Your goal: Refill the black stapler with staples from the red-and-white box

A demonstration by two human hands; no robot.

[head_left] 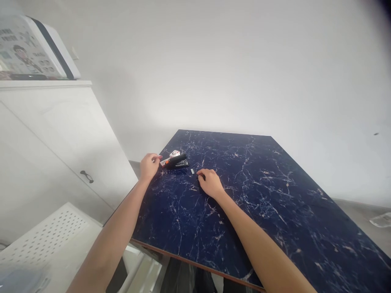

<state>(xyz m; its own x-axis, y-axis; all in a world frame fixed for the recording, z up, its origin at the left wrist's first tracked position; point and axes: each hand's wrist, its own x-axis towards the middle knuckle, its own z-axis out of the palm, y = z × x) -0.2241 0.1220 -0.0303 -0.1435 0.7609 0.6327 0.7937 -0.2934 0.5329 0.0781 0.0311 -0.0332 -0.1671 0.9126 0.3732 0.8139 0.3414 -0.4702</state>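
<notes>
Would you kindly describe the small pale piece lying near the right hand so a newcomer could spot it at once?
Start at the dark blue marbled table and go to its far left corner, where both hands rest. Just beyond the right hand lies a small silvery strip. Unlike the black stapler and the red-and-white box behind it, it is tiny, flat and pale.
</notes>
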